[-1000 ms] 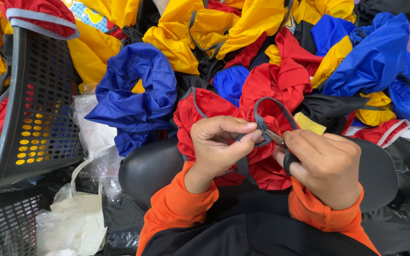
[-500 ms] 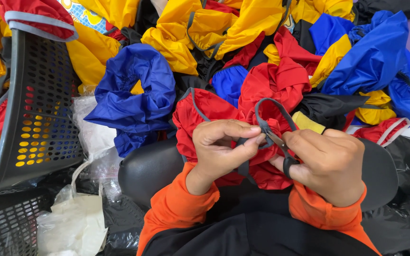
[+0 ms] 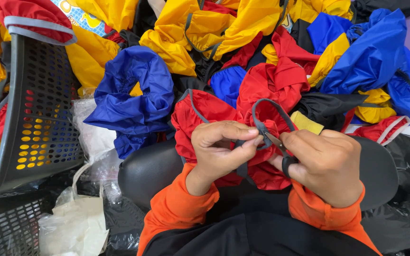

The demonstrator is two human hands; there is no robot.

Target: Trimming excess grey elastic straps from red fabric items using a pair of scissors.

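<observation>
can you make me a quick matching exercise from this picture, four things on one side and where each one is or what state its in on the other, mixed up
Things:
1. small scissors
2. grey strap
3. dark mesh basket
4. white plastic bag

Places or states:
A. crumpled low at the left, below the basket
B. tipped on its side at the left, with yellow fabric inside
C. held in the right hand, blades at the strap
D. pinched by the left hand, looping up over the red fabric

Pairs: 1-C, 2-D, 3-B, 4-A
</observation>
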